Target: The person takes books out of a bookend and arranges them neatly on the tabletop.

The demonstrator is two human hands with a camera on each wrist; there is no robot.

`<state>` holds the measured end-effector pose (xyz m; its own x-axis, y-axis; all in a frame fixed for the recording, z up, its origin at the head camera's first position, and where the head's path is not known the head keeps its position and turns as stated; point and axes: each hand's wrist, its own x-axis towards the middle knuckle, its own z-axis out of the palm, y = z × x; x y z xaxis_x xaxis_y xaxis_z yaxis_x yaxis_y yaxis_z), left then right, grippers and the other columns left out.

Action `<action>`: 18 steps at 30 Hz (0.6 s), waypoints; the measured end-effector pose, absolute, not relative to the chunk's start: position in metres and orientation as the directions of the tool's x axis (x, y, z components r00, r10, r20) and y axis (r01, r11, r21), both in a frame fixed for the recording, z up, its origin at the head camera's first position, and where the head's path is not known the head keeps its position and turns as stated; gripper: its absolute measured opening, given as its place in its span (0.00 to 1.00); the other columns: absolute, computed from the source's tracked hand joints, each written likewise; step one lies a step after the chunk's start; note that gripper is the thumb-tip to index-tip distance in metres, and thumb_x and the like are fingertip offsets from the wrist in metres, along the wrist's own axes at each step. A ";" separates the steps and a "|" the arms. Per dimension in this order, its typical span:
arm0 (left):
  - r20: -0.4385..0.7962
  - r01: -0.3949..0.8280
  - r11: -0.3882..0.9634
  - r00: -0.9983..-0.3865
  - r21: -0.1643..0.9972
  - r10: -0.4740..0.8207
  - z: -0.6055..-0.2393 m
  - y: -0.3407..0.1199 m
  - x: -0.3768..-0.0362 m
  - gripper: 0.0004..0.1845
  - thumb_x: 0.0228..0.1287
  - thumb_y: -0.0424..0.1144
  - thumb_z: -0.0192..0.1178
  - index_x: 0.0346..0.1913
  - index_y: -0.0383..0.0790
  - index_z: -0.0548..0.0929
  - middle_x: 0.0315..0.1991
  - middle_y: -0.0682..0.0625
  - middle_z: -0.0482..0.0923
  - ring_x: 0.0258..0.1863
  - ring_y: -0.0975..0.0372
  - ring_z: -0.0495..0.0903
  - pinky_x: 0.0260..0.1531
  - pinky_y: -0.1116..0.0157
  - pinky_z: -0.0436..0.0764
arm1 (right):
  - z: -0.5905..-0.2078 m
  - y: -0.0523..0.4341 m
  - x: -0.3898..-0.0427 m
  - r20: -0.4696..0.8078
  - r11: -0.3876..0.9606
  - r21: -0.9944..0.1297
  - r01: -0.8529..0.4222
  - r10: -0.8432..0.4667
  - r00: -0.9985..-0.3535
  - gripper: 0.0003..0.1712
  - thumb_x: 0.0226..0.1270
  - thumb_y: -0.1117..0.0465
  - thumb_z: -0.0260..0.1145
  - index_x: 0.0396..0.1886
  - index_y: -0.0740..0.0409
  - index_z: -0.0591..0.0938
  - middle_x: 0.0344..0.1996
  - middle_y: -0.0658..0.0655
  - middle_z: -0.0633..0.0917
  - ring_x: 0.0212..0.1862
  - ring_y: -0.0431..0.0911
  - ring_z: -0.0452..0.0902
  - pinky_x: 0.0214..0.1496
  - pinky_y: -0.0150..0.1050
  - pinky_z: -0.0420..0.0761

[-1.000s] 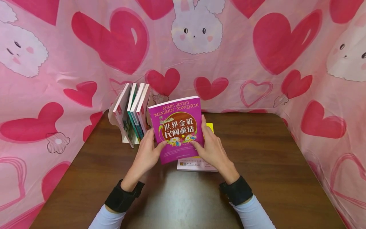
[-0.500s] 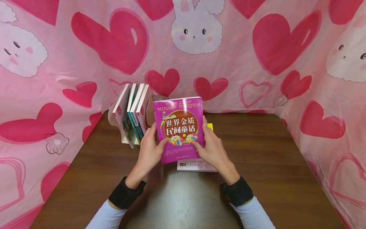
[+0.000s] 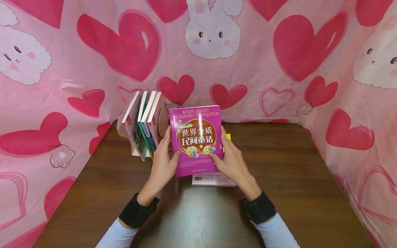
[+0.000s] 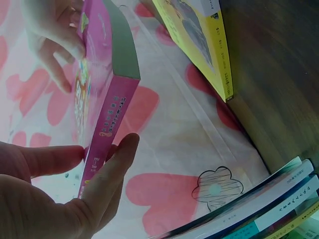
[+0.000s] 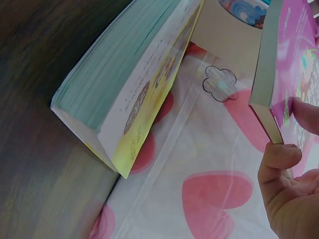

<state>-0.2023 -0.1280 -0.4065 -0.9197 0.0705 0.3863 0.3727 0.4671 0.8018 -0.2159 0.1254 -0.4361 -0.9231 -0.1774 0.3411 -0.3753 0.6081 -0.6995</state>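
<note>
1. The glossy magenta paperback book with the brown oval title panel (image 3: 196,141) stands upright in the middle of the head view, lifted off the dark brown wooden table (image 3: 288,162) and held between both hands. The left hand (image 3: 162,164) clasps its left edge, thumb on the front cover and fingers behind; the right hand (image 3: 231,160) pinches the right edge the same way.
2. In the left wrist view the book's spine (image 4: 107,137) sits between thumb and curled fingers, a narrow grip on the lower part only. Judged from that, the top could tip, so the grip is best kept even on both sides.
3. Just left of the book, a row of upright paperbacks with white, green and red covers (image 3: 143,120) leans in a white bookend stand (image 3: 134,148). To my eye the nearest free space is at the row's right end; the cover should stay parallel to those spines while it travels.
4. Beneath the hands lies a flat yellow-and-white paperback book (image 3: 214,179), lower centre of the head view. The held book's bottom edge should stay above it to avoid dragging.
5. The pink cloth with red hearts and white rabbits (image 3: 279,69) hangs close behind; I would keep the book clear of its folds.
</note>
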 end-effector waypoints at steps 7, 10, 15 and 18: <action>0.325 0.332 0.489 -0.940 0.807 0.101 -0.406 -0.128 -0.203 0.49 0.71 0.26 0.65 0.86 0.48 0.50 0.67 0.38 0.73 0.55 0.48 0.80 0.48 0.48 0.86 | -0.433 0.128 -0.215 0.280 0.650 -0.692 -0.315 -0.160 -0.946 0.68 0.62 0.54 0.80 0.88 0.38 0.42 0.62 0.59 0.76 0.59 0.53 0.81 0.49 0.52 0.88; 0.307 0.320 0.520 -0.945 0.792 0.115 -0.408 -0.128 -0.205 0.50 0.70 0.27 0.67 0.86 0.46 0.50 0.69 0.38 0.72 0.54 0.49 0.79 0.47 0.50 0.86 | -0.433 0.129 -0.215 0.244 0.666 -0.691 -0.281 -0.151 -0.958 0.68 0.62 0.54 0.80 0.88 0.40 0.43 0.62 0.59 0.76 0.57 0.53 0.81 0.49 0.52 0.88; 0.294 0.313 0.569 -0.947 0.760 0.129 -0.412 -0.127 -0.209 0.51 0.68 0.28 0.70 0.86 0.43 0.51 0.65 0.38 0.74 0.48 0.51 0.79 0.40 0.55 0.81 | -0.434 0.133 -0.216 0.185 0.710 -0.663 -0.239 -0.154 -0.971 0.67 0.62 0.52 0.80 0.88 0.45 0.44 0.61 0.61 0.77 0.56 0.54 0.81 0.50 0.55 0.88; 0.292 0.313 0.580 -0.947 0.752 0.133 -0.414 -0.126 -0.212 0.51 0.66 0.30 0.71 0.85 0.42 0.53 0.61 0.39 0.76 0.45 0.52 0.79 0.36 0.58 0.79 | -0.433 0.134 -0.216 0.169 0.732 -0.640 -0.233 -0.162 -0.972 0.66 0.62 0.51 0.80 0.88 0.49 0.45 0.62 0.62 0.77 0.57 0.55 0.81 0.52 0.57 0.86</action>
